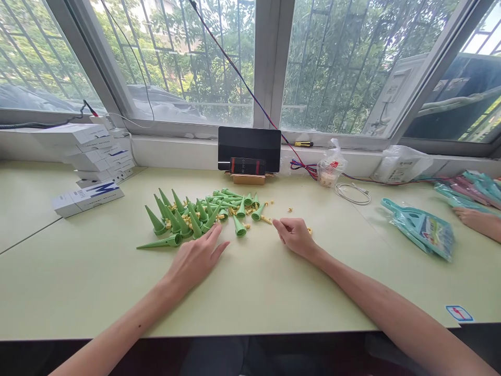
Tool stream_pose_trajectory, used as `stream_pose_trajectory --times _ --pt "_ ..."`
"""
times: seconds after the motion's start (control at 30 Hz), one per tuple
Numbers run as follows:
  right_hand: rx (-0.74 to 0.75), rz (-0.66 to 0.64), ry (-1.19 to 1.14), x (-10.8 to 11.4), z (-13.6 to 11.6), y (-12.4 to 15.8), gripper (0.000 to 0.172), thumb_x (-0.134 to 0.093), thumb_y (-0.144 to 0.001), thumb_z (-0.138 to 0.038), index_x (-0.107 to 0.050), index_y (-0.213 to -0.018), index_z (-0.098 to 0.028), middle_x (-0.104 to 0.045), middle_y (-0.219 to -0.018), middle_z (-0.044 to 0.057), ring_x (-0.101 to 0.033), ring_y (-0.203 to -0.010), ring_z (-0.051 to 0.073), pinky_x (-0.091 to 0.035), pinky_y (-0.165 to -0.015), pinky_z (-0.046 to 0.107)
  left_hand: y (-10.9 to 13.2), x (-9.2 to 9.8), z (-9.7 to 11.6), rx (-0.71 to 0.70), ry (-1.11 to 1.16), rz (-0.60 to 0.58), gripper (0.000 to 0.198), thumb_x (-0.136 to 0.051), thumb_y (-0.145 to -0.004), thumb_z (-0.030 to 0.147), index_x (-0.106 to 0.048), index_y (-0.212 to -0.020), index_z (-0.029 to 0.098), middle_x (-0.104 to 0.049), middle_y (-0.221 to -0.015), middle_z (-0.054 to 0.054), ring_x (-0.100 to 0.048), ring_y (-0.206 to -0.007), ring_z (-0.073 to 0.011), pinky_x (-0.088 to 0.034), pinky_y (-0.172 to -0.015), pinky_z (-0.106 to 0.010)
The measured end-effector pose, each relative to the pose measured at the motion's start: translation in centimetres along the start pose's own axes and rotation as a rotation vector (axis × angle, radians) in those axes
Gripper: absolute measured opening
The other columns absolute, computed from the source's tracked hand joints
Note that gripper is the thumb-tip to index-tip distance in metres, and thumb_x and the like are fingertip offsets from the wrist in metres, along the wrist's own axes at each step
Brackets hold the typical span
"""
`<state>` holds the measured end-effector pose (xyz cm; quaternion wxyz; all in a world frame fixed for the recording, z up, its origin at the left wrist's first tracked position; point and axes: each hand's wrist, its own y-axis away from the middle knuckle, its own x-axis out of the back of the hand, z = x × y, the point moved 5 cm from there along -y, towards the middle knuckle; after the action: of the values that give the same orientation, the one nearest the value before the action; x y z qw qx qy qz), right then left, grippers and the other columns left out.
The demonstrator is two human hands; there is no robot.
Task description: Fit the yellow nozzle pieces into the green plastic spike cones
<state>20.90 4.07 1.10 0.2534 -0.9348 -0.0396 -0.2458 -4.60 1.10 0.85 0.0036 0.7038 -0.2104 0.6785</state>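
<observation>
A heap of several green plastic cone spikes (203, 211) lies on the pale green table (250, 292), mixed with small yellow pieces (268, 220). My left hand (198, 256) rests flat with fingers stretched out, its fingertips touching the near edge of the heap beside a long spike (160, 242). My right hand (295, 236) lies to the right of the heap with fingers curled in a pinch near the yellow pieces; whatever it pinches is too small to make out.
A dark tablet with a phone (249, 151) stands at the window sill. White boxes (92, 156) are stacked at far left. Plastic bags (331, 167), a white cable (352, 193) and teal packets (425, 230) lie to the right. Another person's hand (477, 222) is at the right edge.
</observation>
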Motion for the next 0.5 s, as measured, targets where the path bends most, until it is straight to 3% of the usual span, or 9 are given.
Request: stream_pose_trajectory --times 0.13,0.23,0.37,0.5 --pt "-0.006 -0.003 0.009 0.0 0.1 0.0 0.058 -0.042 -0.096 -0.054 -0.036 -0.049 -0.02 -0.036 -0.045 -0.004 -0.032 -0.045 0.01 -0.029 -0.05 0.027 0.1 0.3 0.4 -0.034 0.058 0.049 0.049 -0.032 -0.101 0.045 -0.053 -0.135 0.017 -0.062 -0.134 -0.015 -0.073 -0.08 -0.0252 -0.054 -0.065 -0.034" --pt "0.001 -0.003 0.021 0.0 0.0 0.1 0.058 -0.042 -0.096 -0.054 -0.036 -0.049 -0.021 -0.038 -0.045 -0.003 -0.033 -0.045 0.01 -0.031 -0.05 0.027 -0.5 1.3 1.4 -0.085 0.129 0.115 0.042 -0.036 -0.1 0.044 -0.06 -0.122 0.018 -0.071 -0.117 -0.012 -0.072 -0.074 -0.0219 -0.05 -0.061 -0.029" --pt "-0.004 0.016 0.021 0.3 -0.2 0.1 0.052 -0.043 -0.096 -0.052 -0.038 -0.054 -0.021 -0.043 -0.047 -0.003 -0.038 -0.046 0.01 -0.034 -0.051 0.026 -3.0 3.0 3.0 -0.117 0.191 0.19 0.035 -0.037 -0.1 0.038 -0.065 -0.104 0.018 -0.073 -0.086 -0.006 -0.064 -0.058 -0.0157 -0.041 -0.055 -0.026" --pt "-0.027 0.038 -0.015 0.7 -0.4 0.1 0.034 -0.046 -0.096 -0.045 -0.048 -0.073 -0.021 -0.048 -0.053 -0.004 -0.042 -0.046 0.011 -0.035 -0.049 0.024 -5.8 3.0 4.0 -0.079 0.26 0.186 0.036 -0.039 -0.099 0.04 -0.064 -0.086 0.017 -0.062 -0.062 -0.002 -0.056 -0.053 -0.0147 -0.035 -0.054 -0.025"
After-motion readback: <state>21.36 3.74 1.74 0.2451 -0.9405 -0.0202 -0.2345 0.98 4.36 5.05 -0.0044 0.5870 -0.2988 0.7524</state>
